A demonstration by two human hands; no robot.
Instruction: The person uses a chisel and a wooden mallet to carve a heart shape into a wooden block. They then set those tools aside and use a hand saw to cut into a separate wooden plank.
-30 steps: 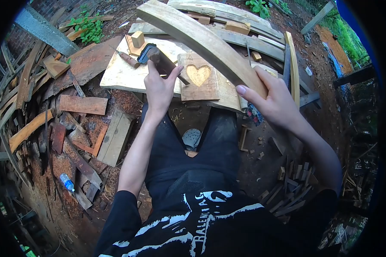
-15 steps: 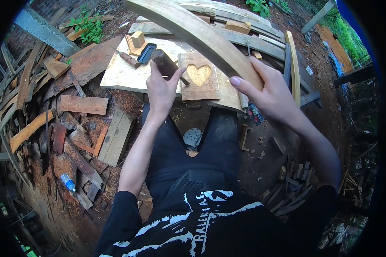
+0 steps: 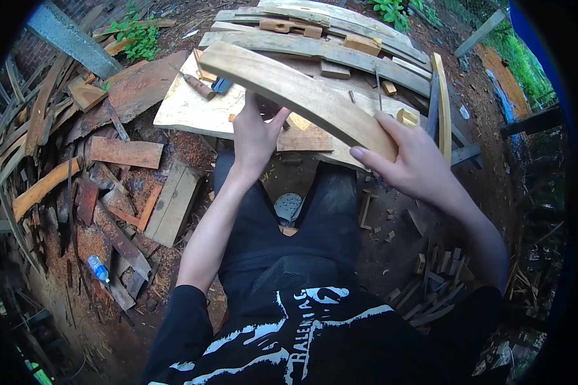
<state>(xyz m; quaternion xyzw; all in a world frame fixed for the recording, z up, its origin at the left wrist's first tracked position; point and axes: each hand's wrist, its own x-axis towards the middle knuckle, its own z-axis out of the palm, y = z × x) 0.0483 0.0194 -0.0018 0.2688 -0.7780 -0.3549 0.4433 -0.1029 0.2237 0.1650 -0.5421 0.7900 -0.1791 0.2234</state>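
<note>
Right hand (image 3: 412,162): fingers wrapped over the near end of a curved plank (image 3: 295,93), thumb beneath, gripping it. Left hand (image 3: 255,136): fingers closed around something hidden behind the plank; what it holds cannot be told. The plank is held in the air, crossing above a square board (image 3: 305,136) that lies on a pale work board (image 3: 186,109). On the work board's far edge lie a wooden-handled tool (image 3: 198,85) and, just beside it, a blue object (image 3: 221,84). Wood scraps (image 3: 125,153) cover the ground to the left.

Black printed T-shirt, black trousers, bare forearms
</note>
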